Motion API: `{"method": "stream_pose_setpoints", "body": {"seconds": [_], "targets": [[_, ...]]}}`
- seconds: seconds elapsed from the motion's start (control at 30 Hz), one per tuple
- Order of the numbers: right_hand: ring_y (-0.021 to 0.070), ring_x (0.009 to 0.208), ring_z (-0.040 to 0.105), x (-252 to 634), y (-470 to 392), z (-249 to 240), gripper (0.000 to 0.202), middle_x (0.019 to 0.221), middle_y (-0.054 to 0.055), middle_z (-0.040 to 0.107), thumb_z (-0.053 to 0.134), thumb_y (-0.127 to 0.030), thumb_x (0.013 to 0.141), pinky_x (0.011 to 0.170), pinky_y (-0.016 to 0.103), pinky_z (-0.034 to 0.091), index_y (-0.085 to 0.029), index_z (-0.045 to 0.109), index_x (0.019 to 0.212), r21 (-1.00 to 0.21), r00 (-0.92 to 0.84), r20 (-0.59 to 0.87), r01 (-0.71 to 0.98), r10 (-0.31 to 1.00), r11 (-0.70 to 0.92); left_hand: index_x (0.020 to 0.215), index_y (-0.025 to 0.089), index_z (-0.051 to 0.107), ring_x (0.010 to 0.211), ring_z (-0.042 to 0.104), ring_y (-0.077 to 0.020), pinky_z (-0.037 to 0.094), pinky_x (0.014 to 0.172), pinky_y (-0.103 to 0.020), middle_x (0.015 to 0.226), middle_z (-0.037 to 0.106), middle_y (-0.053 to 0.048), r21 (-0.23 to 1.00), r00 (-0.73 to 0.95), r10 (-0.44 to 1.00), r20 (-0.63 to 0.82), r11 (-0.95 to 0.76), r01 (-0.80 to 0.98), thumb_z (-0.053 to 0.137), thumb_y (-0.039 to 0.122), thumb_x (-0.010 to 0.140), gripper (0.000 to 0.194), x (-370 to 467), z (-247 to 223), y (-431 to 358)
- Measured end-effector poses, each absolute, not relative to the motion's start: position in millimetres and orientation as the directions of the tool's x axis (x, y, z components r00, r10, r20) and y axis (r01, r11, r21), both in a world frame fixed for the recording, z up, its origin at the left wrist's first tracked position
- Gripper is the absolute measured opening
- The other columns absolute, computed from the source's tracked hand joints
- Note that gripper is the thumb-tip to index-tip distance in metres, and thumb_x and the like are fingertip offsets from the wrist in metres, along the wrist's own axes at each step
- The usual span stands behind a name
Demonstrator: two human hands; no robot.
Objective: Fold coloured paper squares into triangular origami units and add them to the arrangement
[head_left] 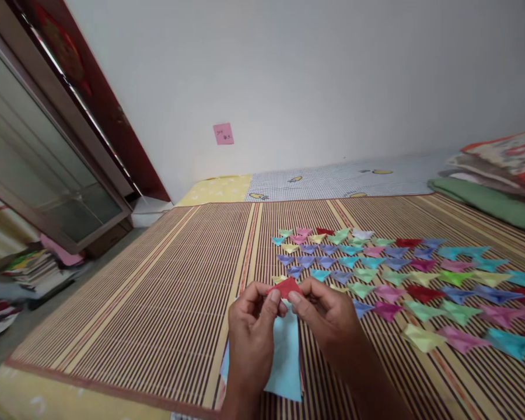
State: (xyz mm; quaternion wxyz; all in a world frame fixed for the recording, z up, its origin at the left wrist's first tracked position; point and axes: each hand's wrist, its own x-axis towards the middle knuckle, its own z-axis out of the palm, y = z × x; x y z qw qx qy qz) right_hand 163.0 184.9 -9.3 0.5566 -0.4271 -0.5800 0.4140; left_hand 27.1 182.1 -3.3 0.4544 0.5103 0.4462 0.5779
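Observation:
A small folded piece of red paper is pinched between both hands, above the striped mat. My left hand grips its left side, with thumb and fingers pressed together. On the right side, my right hand holds it in the same way. Beneath the hands lies a stack of paper sheets with a light blue one on top. Rows of small folded paper pieces in many colours spread over the mat to the right of my hands.
A pink note is stuck on the white wall. Folded bedding is piled at the right edge. A glass-panelled door stands at the left, with a stack of books low beside it.

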Motion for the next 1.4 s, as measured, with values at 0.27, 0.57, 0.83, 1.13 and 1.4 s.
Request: {"method": "stream_pose_setpoints", "body": {"seconds": [0.27,0.57,0.83,1.13,1.4], "targets": [[0.0166,0.07,0.063,163,185,-10,0.02,0.073,-0.001,0.069,0.062,-0.035,0.095,0.066,0.028,0.048,-0.021,0.068,0.082,-0.948,0.063,0.319,0.014,0.946,0.318,0.082,0.017,0.067,0.073,0.059,-0.0171,0.047,0.07,-0.028,0.075,0.064,-0.002,0.981,0.058,0.98,0.191,-0.192,0.013,0.067,0.035,0.093,0.021,27,-6,185],[0.0165,0.063,0.061,162,188,-14,0.026,0.063,-0.001,0.066,0.07,-0.04,0.089,0.064,0.028,0.049,-0.02,0.068,0.073,-0.96,0.072,0.186,-0.197,0.98,0.197,0.075,0.018,0.066,0.07,0.058,-0.0169,0.046,0.068,-0.027,0.07,0.062,-0.001,0.974,0.042,0.974,0.225,-0.226,0.017,0.06,0.037,0.097,0.029,33,-2,180],[0.0163,0.065,0.061,161,189,-13,0.022,0.069,0.0,0.066,0.075,-0.04,0.085,0.063,0.028,0.05,-0.02,0.073,0.076,-0.943,0.129,0.145,-0.282,0.981,0.176,0.075,0.017,0.066,0.072,0.056,-0.0173,0.046,0.07,-0.027,0.071,0.063,-0.002,0.983,0.071,0.984,0.164,-0.158,-0.089,0.072,0.034,0.088,0.022,35,-7,183],[0.0165,0.064,0.062,159,187,-11,0.021,0.066,-0.001,0.068,0.073,-0.038,0.087,0.063,0.028,0.05,-0.02,0.072,0.075,-0.958,0.116,0.177,-0.208,0.977,0.198,0.075,0.018,0.066,0.07,0.057,-0.017,0.047,0.069,-0.026,0.071,0.062,-0.001,0.981,0.05,0.984,0.173,-0.167,-0.1,0.07,0.039,0.089,0.026,33,-1,183],[0.0153,0.06,0.06,157,189,-18,0.023,0.063,-0.001,0.068,0.071,-0.036,0.086,0.059,0.027,0.048,-0.02,0.071,0.07,-0.962,0.106,0.18,-0.188,0.978,0.197,0.069,0.019,0.061,0.066,0.052,-0.016,0.044,0.065,-0.025,0.066,0.056,0.0,0.976,-0.018,0.977,0.213,-0.213,-0.041,0.063,0.041,0.095,0.033,34,-3,184]]}}
